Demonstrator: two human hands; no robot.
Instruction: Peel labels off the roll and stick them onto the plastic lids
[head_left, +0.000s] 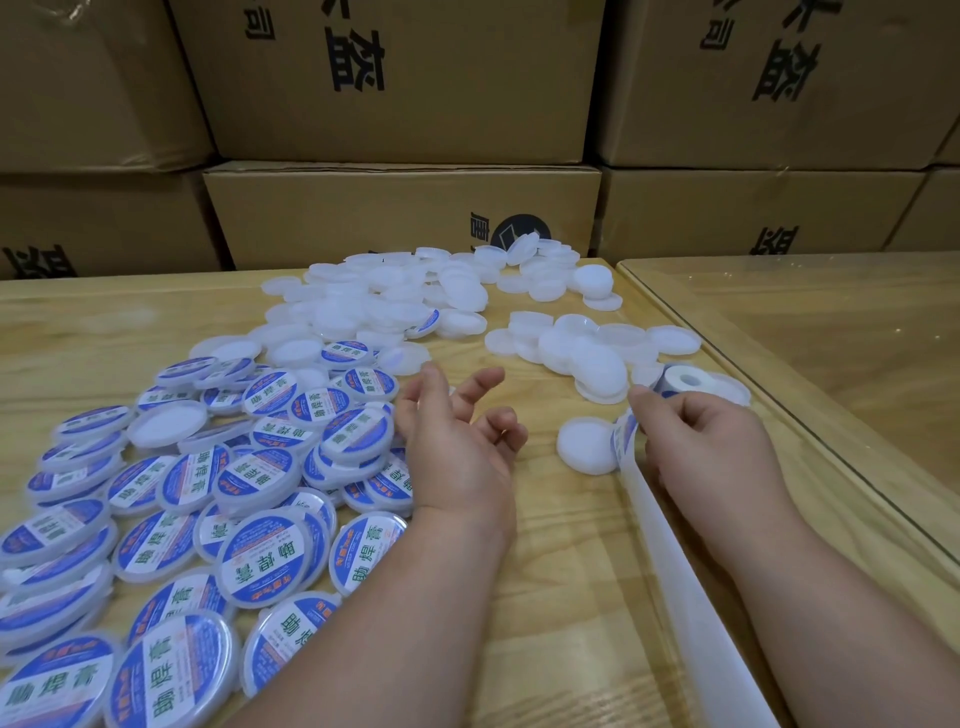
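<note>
A label roll (685, 382) lies on the wooden table (571, 545) at the right, and its empty white backing strip (670, 551) trails toward me. My right hand (711, 441) pinches the strip near a blue label (626, 428). One plain white lid (584, 444) lies just left of that label. My left hand (457, 431) hovers open, fingers spread, at the edge of the labelled lids (208, 499), holding nothing. Several plain lids (405, 301) are heaped farther back.
Stacked cardboard boxes (400, 213) wall off the far side of the table. A second table with a glass top (831, 332) adjoins on the right. Another cluster of plain lids (582, 348) sits just behind the roll.
</note>
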